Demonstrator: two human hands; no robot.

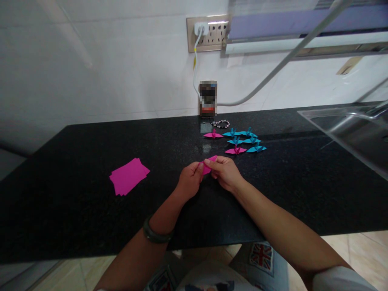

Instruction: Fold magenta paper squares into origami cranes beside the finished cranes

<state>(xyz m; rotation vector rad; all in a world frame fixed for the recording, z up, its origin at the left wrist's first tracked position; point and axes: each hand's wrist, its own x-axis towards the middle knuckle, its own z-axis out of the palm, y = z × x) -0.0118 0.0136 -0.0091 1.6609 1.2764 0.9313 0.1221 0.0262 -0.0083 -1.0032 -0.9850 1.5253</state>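
Observation:
A folded piece of pink paper [207,169] is pinched between both my hands, above the middle of the dark counter. My left hand [190,178] grips its left end, thumb on top. On its right side, my right hand [226,171] is closed on the same paper, thumb pressing from above. My fingers hide part of the folds. Just beyond my right hand stand several folded paper cranes: blue cranes [252,140], a pink crane [235,150] in front and another pink crane [214,134] farther back. Left of my hands lies a loose stack of pink paper sheets [130,176].
Against the wall leans a phone-like device [208,97] with a cable, and a beaded strap [222,124] lies by it. A metal sink [357,133] is set in at the right. Above, a power socket [209,34] holds a white plug. The black counter [75,218] ends near my body.

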